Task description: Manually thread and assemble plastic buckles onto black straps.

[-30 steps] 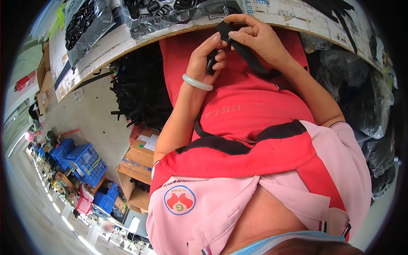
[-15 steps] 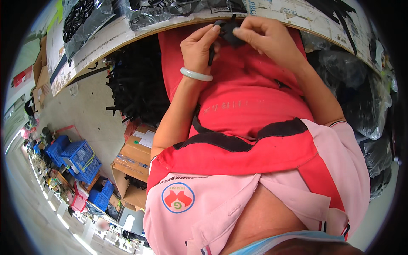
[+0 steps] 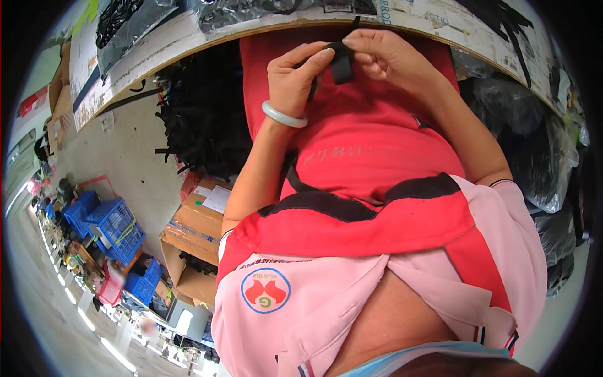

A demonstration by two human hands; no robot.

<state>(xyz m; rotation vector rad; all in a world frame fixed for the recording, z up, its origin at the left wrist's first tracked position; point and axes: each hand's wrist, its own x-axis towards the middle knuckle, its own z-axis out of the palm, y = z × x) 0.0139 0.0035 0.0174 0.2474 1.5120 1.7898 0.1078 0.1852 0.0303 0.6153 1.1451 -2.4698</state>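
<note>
Strap (image 3: 342,69), black, looped, hangs in front of the red apron (image 3: 358,125), just below the edge of the bench (image 3: 433,20). Left hand (image 3: 294,80): thumb and forefinger clamped on it; other fingers mostly hidden, a dark piece (image 3: 312,92) beneath them hard to make out. Right hand (image 3: 396,60) beside the strap's upper end, fingertips bunched; cannot tell whether they grip. Upper rim cuts off the plastic bag (image 3: 119,51).

Bunch of blue crates (image 3: 116,229) off to the left by some grey floor (image 3: 129,144), plus an open cardboard box (image 3: 198,235) with white paper (image 3: 217,198) on it. Over right, big see-through plastic bags (image 3: 537,144) with dark stuff inside, below the counter (image 3: 433,28).
</note>
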